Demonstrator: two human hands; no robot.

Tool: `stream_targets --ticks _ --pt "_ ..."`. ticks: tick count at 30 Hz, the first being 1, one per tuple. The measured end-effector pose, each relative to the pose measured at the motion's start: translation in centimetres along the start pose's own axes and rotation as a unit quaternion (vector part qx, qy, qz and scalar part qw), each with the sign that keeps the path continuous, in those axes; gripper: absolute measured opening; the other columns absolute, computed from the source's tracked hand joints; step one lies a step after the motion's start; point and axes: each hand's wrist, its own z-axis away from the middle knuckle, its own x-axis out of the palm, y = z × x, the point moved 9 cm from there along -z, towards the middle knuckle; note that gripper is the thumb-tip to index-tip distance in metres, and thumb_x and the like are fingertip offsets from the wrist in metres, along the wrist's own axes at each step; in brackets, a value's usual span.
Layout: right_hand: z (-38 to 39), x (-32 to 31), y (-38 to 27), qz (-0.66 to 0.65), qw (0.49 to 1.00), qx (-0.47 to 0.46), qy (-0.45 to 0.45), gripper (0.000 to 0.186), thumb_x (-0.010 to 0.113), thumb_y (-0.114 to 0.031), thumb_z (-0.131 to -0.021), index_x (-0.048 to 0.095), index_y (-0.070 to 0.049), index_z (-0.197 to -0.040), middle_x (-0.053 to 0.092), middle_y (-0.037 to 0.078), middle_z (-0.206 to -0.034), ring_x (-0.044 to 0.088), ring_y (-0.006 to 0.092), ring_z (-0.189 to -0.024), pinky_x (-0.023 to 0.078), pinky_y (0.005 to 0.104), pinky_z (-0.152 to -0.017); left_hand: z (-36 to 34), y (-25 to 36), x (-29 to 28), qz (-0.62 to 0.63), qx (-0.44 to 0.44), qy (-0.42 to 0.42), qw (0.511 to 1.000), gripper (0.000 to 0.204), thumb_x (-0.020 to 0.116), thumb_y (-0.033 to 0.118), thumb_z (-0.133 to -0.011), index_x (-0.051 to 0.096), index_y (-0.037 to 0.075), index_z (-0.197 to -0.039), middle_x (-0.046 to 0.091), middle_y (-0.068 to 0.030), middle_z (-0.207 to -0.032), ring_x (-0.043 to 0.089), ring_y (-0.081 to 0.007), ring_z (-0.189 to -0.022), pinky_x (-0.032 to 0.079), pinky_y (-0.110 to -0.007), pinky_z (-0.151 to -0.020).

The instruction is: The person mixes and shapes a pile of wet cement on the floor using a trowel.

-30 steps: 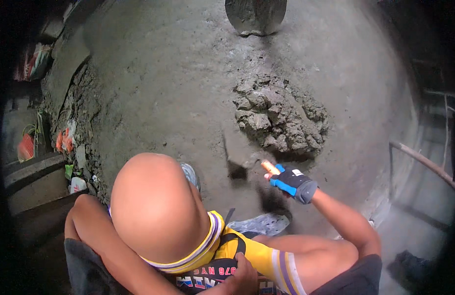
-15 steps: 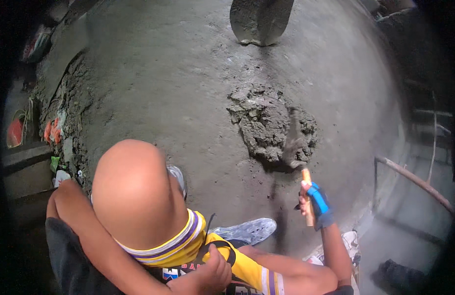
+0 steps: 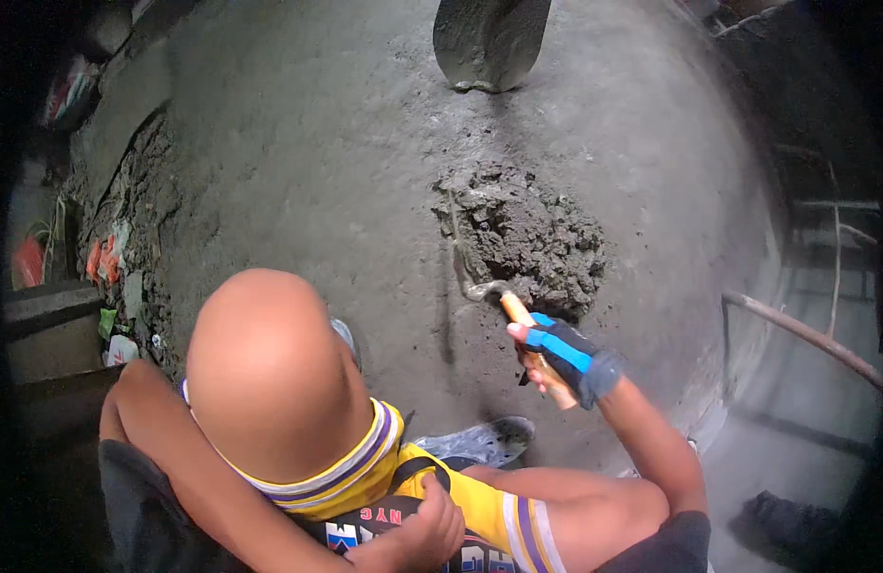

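Note:
My right hand (image 3: 556,358), in a black and blue fingerless glove, grips the wooden handle of a trowel (image 3: 514,309). The trowel's blade stands almost edge-on against the left side of a lumpy heap of wet mortar (image 3: 546,239). The heap sits on a smooth grey surface (image 3: 317,181). My left hand (image 3: 427,530) rests at my lap against the dark printed shirt, beside a black strap (image 3: 424,466). Its fingers are curled, and what they hold, if anything, is hidden.
A shovel blade (image 3: 489,43) stands upright beyond the heap. Rough rubble (image 3: 146,191) and scraps of litter (image 3: 105,258) line the left side, near a concrete block (image 3: 50,329). On the right, a wooden pole (image 3: 804,336) slants over a lower floor. My shoe (image 3: 480,442) is planted below the heap.
My right hand has swung the trowel leftward and slightly up, from the heap's right part to its left edge. The blade has turned edge-on. My left hand stays at my lap.

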Motion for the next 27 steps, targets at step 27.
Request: stream_targets --ticks 27 --pt "1.8 1.8 -0.1 -0.079 0.996 -0.010 -0.027 0.027 0.064 -0.032 -0.094 0.047 -0.013 -0.100 0.050 0.002 -0.069 0.050 0.0116 -0.048 0.044 0.0273 -0.043 0.7 -1.3 0.6 -0.039 -0.047 -0.038 0.997 0.044 0.068 0.030 -0.091 0.056 -0.004 -0.115 0.060 -0.0080 -0.107 0.061 -0.0178 -0.100 0.044 -0.036 -0.097"
